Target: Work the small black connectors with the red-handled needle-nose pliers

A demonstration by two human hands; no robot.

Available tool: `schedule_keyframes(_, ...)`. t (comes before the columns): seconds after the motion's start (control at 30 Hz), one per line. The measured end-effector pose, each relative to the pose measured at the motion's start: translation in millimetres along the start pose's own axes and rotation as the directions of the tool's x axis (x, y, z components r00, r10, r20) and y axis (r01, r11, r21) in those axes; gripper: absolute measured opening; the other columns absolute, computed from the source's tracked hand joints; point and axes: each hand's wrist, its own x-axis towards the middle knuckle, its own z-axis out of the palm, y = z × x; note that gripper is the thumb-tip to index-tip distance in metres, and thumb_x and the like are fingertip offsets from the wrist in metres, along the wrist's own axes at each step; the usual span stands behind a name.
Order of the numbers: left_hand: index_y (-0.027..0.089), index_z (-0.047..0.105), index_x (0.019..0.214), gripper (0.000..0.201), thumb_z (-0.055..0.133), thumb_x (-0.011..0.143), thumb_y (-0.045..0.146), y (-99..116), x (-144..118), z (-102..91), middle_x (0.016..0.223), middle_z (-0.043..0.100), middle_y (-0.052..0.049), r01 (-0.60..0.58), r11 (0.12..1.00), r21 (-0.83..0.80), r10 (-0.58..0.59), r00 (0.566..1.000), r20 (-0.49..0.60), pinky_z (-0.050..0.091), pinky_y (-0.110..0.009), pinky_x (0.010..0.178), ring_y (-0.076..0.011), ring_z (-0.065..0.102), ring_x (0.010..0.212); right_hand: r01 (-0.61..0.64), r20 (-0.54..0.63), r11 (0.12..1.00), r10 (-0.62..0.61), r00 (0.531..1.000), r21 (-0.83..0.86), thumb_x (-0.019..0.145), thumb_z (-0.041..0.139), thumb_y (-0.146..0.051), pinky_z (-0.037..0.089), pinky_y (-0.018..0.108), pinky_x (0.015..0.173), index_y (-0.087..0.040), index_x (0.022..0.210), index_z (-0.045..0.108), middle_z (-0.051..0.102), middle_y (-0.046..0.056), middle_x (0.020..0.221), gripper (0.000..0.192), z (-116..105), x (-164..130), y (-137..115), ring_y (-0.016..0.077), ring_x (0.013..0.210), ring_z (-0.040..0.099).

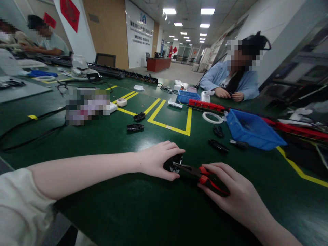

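Blue bin (252,131) beyond pliers (202,174)

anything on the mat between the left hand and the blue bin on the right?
Head view: two small black parts lie between the left hand and the blue bin.

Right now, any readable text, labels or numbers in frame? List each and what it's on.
Nothing can be read.
White wall panel: a blue logo and rows of dark characters, too small and blurred to read.
Red paper squares on the pillar: dark marks, not readable.
Pliers in the right hand: no visible brand.
Black part under the left hand: no marking shows.
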Motion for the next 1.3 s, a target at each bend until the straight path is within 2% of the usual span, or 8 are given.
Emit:
schedule_keyframes(0.2, 0.01, 0.048, 0.139, 0.073, 0.072, 0.078, 0.041, -0.3, 0.6, 0.4, 0.126, 0.059, -0.018, -0.031, 0.999, 0.012, 0.031, 1.0, 0.002, 0.047, -0.044, 0.102, -0.0315, 0.056, 0.116, 0.019, 0.0, 0.999, -0.019, 1.0, 0.033, 0.088, 0.065, -0.037, 0.061, 0.034, 0.075, -0.023, 0.122, 0.058, 0.067, 0.009, 0.11, 0.037, 3.5, -1.7, 7.3, 0.0221, 0.092, 0.07)
schedule_keyframes(0.53, 0.01, 0.051, 0.138, 0.072, 0.07, 0.083, 0.051, -1.7, 1.7, -2.7, 0.125, 0.061, -0.018, -0.024, 1.0, -0.01, 0.025, 0.999, 0.039, 0.047, -0.044, 0.1, -0.032, 0.057, 0.115, 0.012, 0.011, 0.998, -0.013, 1.0, 0.069, 0.088, 0.064, -0.037, 0.062, 0.033, 0.072, -0.023, 0.121, 0.06, 0.069, 0.009, 0.108, 0.036, 1.0, -2.4, 6.8, 0.0224, 0.089, 0.071)
schedule_keyframes(0.67, 0.011, 0.054, 0.135, 0.068, 0.068, 0.084, 0.053, -1.8, 1.8, -3.3, 0.121, 0.062, -0.018, -0.045, 0.999, -0.021, 0.046, 0.998, 0.04, 0.049, -0.044, 0.095, -0.0316, 0.06, 0.11, 0.004, 0.023, 0.996, -0.006, 1.0, 0.085, 0.087, 0.065, -0.037, 0.062, 0.031, 0.073, -0.024, 0.121, 0.06, 0.069, 0.008, 0.109, 0.037, 1.8, -3.9, 7.2, 0.0218, 0.089, 0.071)
schedule_keyframes(0.83, 0.011, 0.058, 0.13, 0.063, 0.068, 0.084, 0.053, -1.7, 1.2, -4.3, 0.116, 0.064, -0.016, -0.087, 0.996, -0.03, 0.088, 0.996, 0.03, 0.05, -0.04, 0.092, -0.0296, 0.061, 0.105, 0.028, 0.007, 0.998, -0.029, 1.0, 0.051, 0.087, 0.065, -0.039, 0.062, 0.032, 0.076, -0.024, 0.124, 0.057, 0.068, 0.009, 0.112, 0.04, 3.1, -5.8, 7.4, 0.022, 0.091, 0.071)
schedule_keyframes(1.03, 0.013, 0.06, 0.125, 0.06, 0.07, 0.082, 0.054, -3.9, 2.5, -2.0, 0.109, 0.065, -0.014, -0.098, 0.995, -0.033, 0.098, 0.995, 0.028, 0.049, -0.039, 0.09, -0.0282, 0.061, 0.099, 0.058, -0.034, 0.998, -0.057, 0.998, 0.036, 0.089, 0.062, -0.041, 0.062, 0.032, 0.069, -0.025, 0.121, 0.059, 0.069, 0.009, 0.108, 0.036, 3.3, -5.4, 7.1, 0.0228, 0.085, 0.071)
schedule_keyframes(1.3, 0.01, 0.052, 0.134, 0.076, 0.078, 0.075, 0.051, -3.3, 1.7, -4.1, 0.122, 0.061, -0.015, -0.082, 0.997, -0.012, 0.08, 0.991, -0.106, 0.046, -0.041, 0.096, -0.0296, 0.058, 0.111, 0.075, -0.065, 0.997, -0.075, 0.995, 0.0, 0.09, 0.059, -0.045, 0.062, 0.036, 0.066, -0.026, 0.126, 0.058, 0.068, 0.01, 0.109, 0.041, 9.5, -9.8, 18.8, 0.0259, 0.085, 0.072)
